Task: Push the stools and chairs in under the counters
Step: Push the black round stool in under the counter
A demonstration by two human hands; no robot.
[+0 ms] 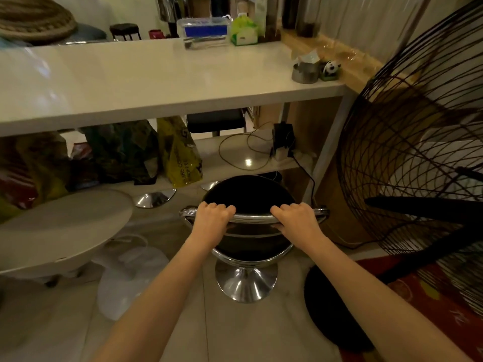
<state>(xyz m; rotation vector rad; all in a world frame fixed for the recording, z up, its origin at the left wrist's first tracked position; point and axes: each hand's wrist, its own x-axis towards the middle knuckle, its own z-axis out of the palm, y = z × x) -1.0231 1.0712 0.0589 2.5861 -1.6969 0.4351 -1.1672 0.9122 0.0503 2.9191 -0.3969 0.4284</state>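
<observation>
A black bar stool (pixel 249 194) with a chrome back rail and a chrome trumpet base (pixel 245 283) stands on the tiled floor just in front of the white counter (pixel 156 82). My left hand (pixel 213 218) grips the left part of the chrome rail, fingers curled over it. My right hand (pixel 296 218) grips the right part of the same rail. The seat's far edge sits about level with the counter's lower shelf (pixel 235 163). A second chrome stool base (pixel 154 198) shows under the counter to the left.
A large black wire fan (pixel 418 152) with a round black base (pixel 334 309) stands close on the right. A white round seat (pixel 60 231) is at the left. Bags (pixel 180 152) and cables fill the lower shelf. A tissue box, tin and panda figure sit on the counter.
</observation>
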